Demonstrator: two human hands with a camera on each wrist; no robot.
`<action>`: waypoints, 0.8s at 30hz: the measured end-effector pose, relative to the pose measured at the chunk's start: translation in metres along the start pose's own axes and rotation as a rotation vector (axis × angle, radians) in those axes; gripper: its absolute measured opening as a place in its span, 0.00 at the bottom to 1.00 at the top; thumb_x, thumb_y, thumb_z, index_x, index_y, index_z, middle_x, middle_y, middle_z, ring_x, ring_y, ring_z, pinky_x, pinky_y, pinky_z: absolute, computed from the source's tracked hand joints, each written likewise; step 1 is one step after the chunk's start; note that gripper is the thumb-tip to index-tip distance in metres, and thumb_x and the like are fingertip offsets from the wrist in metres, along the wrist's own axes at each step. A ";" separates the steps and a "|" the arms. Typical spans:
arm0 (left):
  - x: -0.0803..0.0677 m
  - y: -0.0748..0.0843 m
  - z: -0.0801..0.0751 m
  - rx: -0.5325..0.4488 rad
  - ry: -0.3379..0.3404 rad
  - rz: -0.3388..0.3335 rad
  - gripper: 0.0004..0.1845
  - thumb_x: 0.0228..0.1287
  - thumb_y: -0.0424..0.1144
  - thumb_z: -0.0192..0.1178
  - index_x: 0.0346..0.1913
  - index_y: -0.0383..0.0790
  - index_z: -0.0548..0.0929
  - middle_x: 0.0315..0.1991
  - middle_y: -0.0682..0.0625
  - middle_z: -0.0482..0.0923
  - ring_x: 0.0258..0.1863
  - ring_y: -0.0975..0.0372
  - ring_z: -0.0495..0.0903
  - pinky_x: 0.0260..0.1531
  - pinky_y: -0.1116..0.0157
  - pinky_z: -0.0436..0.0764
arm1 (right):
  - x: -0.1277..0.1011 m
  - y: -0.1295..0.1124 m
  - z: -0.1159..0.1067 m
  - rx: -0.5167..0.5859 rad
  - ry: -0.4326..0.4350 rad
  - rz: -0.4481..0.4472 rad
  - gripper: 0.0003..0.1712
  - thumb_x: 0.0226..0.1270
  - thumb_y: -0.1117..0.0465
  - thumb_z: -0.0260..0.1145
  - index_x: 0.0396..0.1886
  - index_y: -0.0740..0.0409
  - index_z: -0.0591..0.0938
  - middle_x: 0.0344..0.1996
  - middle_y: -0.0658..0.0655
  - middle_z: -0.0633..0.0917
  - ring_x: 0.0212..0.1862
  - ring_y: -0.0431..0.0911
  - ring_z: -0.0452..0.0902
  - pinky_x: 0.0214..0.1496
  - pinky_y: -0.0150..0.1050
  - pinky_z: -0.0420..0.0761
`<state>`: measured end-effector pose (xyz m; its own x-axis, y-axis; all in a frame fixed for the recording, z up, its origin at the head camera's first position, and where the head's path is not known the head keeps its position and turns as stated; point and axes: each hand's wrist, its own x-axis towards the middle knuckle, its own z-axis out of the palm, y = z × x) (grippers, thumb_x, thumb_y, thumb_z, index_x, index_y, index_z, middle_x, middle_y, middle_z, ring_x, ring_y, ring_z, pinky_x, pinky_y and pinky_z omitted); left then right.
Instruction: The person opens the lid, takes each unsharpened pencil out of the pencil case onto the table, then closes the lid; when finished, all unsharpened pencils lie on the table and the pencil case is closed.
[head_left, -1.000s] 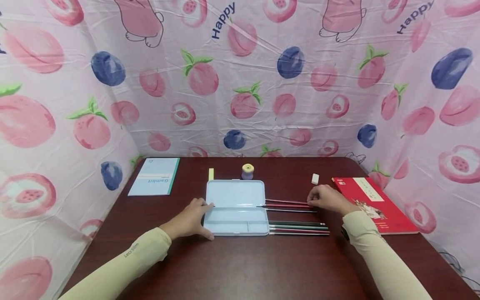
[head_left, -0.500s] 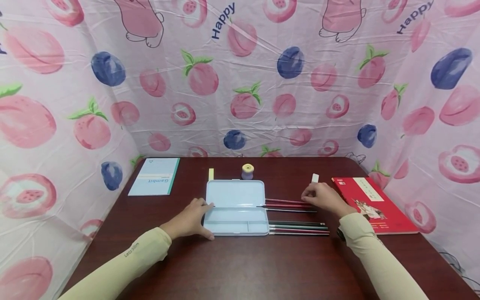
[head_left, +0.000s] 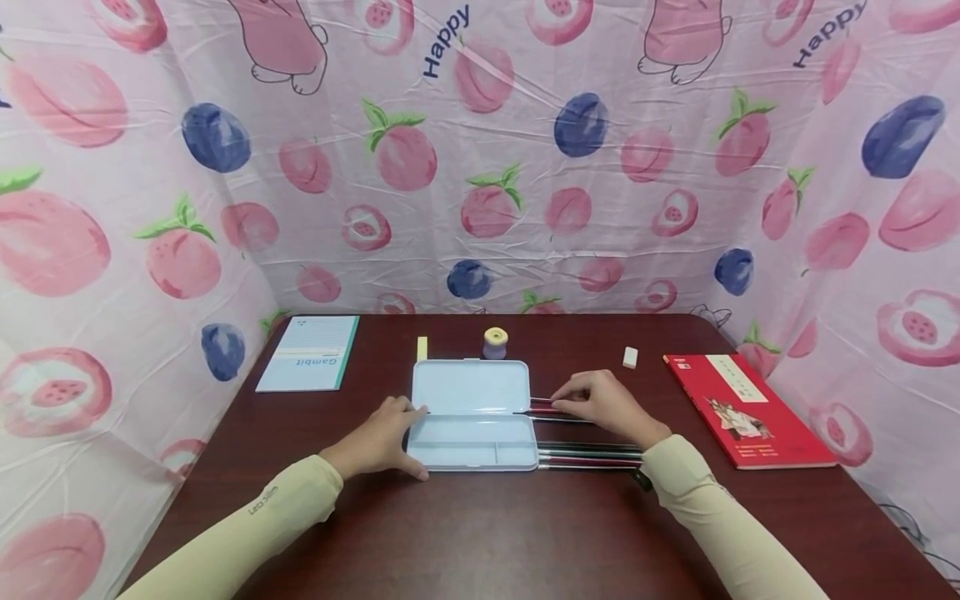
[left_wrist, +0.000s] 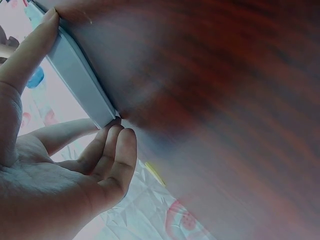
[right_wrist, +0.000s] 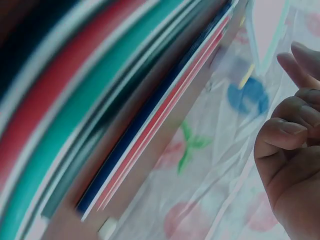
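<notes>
An open light-blue pencil case (head_left: 468, 412) lies in the middle of the dark wooden table (head_left: 480, 533). My left hand (head_left: 386, 437) holds its left end, thumb along the front edge and fingers at the back corner; the left wrist view shows the hand (left_wrist: 75, 165) on the case (left_wrist: 80, 85). My right hand (head_left: 600, 404) hovers over the upper group of pencils (head_left: 542, 409) just right of the case, loosely curled fingertips touching them. In the right wrist view its fingers (right_wrist: 290, 135) hold nothing. A second group of pencils (head_left: 592, 457) lies nearer me, under my right wrist.
A white eraser (head_left: 630, 357) and a red book (head_left: 746, 408) lie to the right. A light-blue notebook (head_left: 309, 352) is at the back left. A yellow strip (head_left: 422, 347) and a small round yellow-topped object (head_left: 495, 342) sit behind the case. Fruit-print curtains enclose the table.
My right hand has slid left along the upper pencils, from their right ends to near the case. The left hand, the case and the pencils have stayed put.
</notes>
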<state>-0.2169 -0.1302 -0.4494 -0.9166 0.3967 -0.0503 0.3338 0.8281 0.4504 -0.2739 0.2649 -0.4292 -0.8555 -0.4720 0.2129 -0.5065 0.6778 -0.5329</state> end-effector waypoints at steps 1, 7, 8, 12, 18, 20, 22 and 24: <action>0.000 0.000 0.000 -0.003 0.000 -0.001 0.58 0.41 0.54 0.89 0.76 0.36 0.74 0.61 0.42 0.78 0.58 0.55 0.72 0.61 0.54 0.81 | 0.001 -0.005 0.003 0.003 -0.016 -0.012 0.06 0.65 0.60 0.80 0.41 0.52 0.96 0.28 0.44 0.87 0.28 0.37 0.73 0.32 0.32 0.78; -0.001 0.000 0.000 -0.012 -0.004 -0.011 0.58 0.42 0.54 0.89 0.77 0.37 0.74 0.61 0.42 0.78 0.59 0.55 0.72 0.61 0.55 0.82 | 0.005 -0.027 0.022 -0.026 -0.104 -0.060 0.05 0.65 0.59 0.80 0.40 0.50 0.96 0.28 0.43 0.87 0.27 0.35 0.73 0.31 0.31 0.77; -0.001 0.000 0.000 -0.012 -0.004 -0.013 0.58 0.42 0.54 0.89 0.77 0.37 0.74 0.61 0.43 0.77 0.59 0.55 0.72 0.61 0.55 0.82 | 0.006 -0.029 0.025 -0.032 -0.112 -0.061 0.05 0.65 0.59 0.80 0.39 0.49 0.96 0.29 0.43 0.88 0.28 0.34 0.73 0.32 0.31 0.77; -0.001 0.000 0.000 -0.009 -0.002 -0.020 0.58 0.43 0.54 0.88 0.77 0.38 0.74 0.61 0.43 0.77 0.59 0.56 0.72 0.60 0.55 0.82 | 0.008 -0.032 0.035 -0.043 -0.145 -0.061 0.04 0.63 0.58 0.81 0.38 0.50 0.96 0.29 0.43 0.89 0.28 0.34 0.73 0.31 0.30 0.77; 0.000 0.000 0.002 -0.017 -0.007 -0.019 0.58 0.43 0.54 0.89 0.77 0.37 0.74 0.61 0.42 0.77 0.59 0.54 0.72 0.60 0.55 0.82 | 0.012 -0.030 0.042 -0.013 -0.213 -0.007 0.04 0.63 0.59 0.81 0.37 0.50 0.96 0.26 0.43 0.87 0.26 0.36 0.73 0.29 0.30 0.76; 0.000 0.000 0.002 -0.017 -0.005 -0.017 0.58 0.42 0.54 0.89 0.77 0.37 0.74 0.61 0.42 0.77 0.59 0.54 0.72 0.60 0.55 0.82 | 0.014 -0.030 0.043 0.001 -0.226 0.010 0.04 0.63 0.59 0.82 0.37 0.50 0.96 0.27 0.44 0.88 0.26 0.37 0.74 0.29 0.30 0.77; 0.000 0.000 0.002 -0.015 -0.003 -0.015 0.58 0.42 0.54 0.89 0.77 0.36 0.74 0.60 0.42 0.77 0.59 0.54 0.72 0.60 0.55 0.82 | 0.016 -0.030 0.042 0.012 -0.235 0.024 0.05 0.62 0.59 0.82 0.37 0.51 0.96 0.29 0.46 0.90 0.26 0.38 0.75 0.30 0.31 0.78; 0.000 -0.001 0.002 -0.009 -0.001 -0.013 0.58 0.42 0.54 0.89 0.77 0.37 0.74 0.60 0.42 0.77 0.58 0.54 0.72 0.60 0.55 0.82 | 0.019 -0.030 0.042 0.020 -0.243 0.042 0.06 0.61 0.58 0.83 0.37 0.51 0.96 0.30 0.47 0.91 0.27 0.39 0.77 0.31 0.31 0.80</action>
<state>-0.2166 -0.1301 -0.4510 -0.9207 0.3861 -0.0571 0.3196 0.8297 0.4577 -0.2699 0.2120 -0.4433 -0.8238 -0.5668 -0.0115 -0.4667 0.6896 -0.5537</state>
